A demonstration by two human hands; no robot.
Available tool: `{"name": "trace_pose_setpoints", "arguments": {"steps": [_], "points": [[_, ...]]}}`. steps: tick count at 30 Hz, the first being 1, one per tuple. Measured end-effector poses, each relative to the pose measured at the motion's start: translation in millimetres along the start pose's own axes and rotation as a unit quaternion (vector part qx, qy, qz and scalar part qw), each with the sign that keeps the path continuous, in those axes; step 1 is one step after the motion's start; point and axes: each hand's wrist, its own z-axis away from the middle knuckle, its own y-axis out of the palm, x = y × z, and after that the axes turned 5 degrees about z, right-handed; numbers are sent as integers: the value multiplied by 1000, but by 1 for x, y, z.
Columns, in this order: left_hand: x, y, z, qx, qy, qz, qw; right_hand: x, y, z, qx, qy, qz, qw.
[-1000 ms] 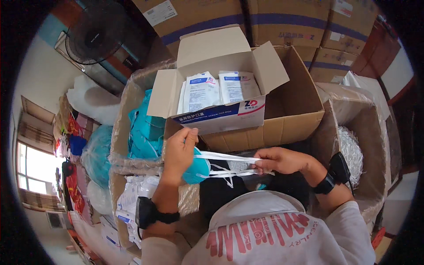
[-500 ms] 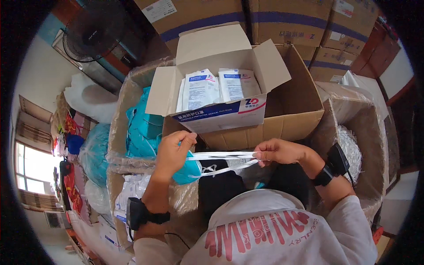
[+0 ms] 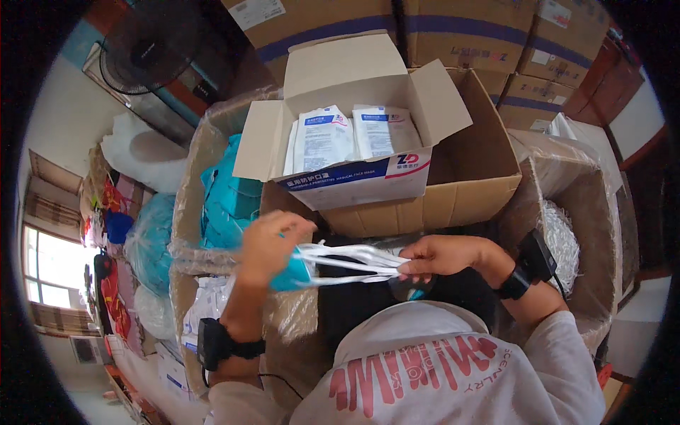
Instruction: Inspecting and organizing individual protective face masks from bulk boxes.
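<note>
My left hand (image 3: 270, 246) is closed round a teal face mask (image 3: 295, 273), whose body is partly hidden behind the fingers and blurred. From the mask, white ear straps (image 3: 347, 263) stretch across to my right hand (image 3: 445, 256), which pinches their far ends between thumb and fingers. Beyond both hands stands an open box (image 3: 368, 194) with its flaps up, holding white-and-blue packets (image 3: 323, 142) in two rows.
Under the small box sits a large open carton (image 3: 467, 198). Teal masks (image 3: 230, 198) fill a plastic-lined carton at left; below it lie white packets (image 3: 205, 304). A right carton holds a bundle of white straps (image 3: 561, 234). Stacked cartons (image 3: 460, 42) and a fan (image 3: 145, 46) stand behind.
The straps have swung lower and spread into separate strands. My right hand has dipped slightly, and my left hand has shifted a little left with the mask.
</note>
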Motion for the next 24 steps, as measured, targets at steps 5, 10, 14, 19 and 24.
{"name": "trace_pose_setpoints", "arguments": {"steps": [5,10,14,19,24], "points": [[-17,63,39,354,-67,64,931,13,10,-12,-108,-9,133,985],[-10,85,65,374,-168,246,878,-18,21,-17,-175,-135,216,951],[-14,65,64,135,-262,580,760,-17,38,-14,-105,13,-41,994],[-21,79,44,40,-79,210,974,3,57,-28,-154,-42,-75,984],[-18,79,49,181,48,-41,981,-4,60,-28,-211,-111,179,955]]}}
